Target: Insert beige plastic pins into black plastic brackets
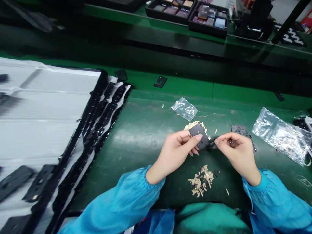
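Observation:
My left hand [175,149] grips a flat black plate [200,136] with small holes, thumb on top and fingers beneath. Just right of it, my right hand [237,151] is closed in a pinch. A small dark blur lies between its fingertips and the plate, and I cannot make out what the fingers hold. Behind the plate, partly hidden by it, is a pile of small cream-coloured pieces [195,124]. Closer to me lies a second heap of cream and black pieces [201,182]. More black plates [240,129] rest behind my right hand.
Stacked white-lined black trays [51,97] fill the left side, with black parts on top. A small clear bag [184,109] lies beyond the pile; a larger bag of small parts [284,135] is at right. Boxes of parts [170,11] stand on the shelf above the green table [136,130].

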### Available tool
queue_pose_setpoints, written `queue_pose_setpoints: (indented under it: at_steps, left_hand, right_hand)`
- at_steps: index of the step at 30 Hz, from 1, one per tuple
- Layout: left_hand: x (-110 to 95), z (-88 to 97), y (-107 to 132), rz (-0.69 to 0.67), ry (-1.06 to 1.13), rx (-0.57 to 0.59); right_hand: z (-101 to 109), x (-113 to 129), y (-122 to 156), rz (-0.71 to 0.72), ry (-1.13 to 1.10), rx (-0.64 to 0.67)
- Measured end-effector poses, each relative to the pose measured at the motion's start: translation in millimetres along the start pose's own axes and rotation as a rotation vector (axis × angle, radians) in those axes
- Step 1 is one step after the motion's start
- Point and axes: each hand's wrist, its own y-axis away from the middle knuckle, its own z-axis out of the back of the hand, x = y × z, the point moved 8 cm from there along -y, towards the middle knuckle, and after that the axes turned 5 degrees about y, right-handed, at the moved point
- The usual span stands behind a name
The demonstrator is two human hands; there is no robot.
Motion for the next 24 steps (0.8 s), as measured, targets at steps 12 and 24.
queue_pose_setpoints:
  at_steps: [12,24]
  left_hand:
    - [-5,-5.9,10,-0.061,-0.050,-0.009]
    - [-6,-6.4,12,-0.092,-0.096,-0.015]
  right_hand:
    - [-3,12,12,0.229,0.204,-0.117]
    - [-5,13,16,0.236,0.210,-0.093]
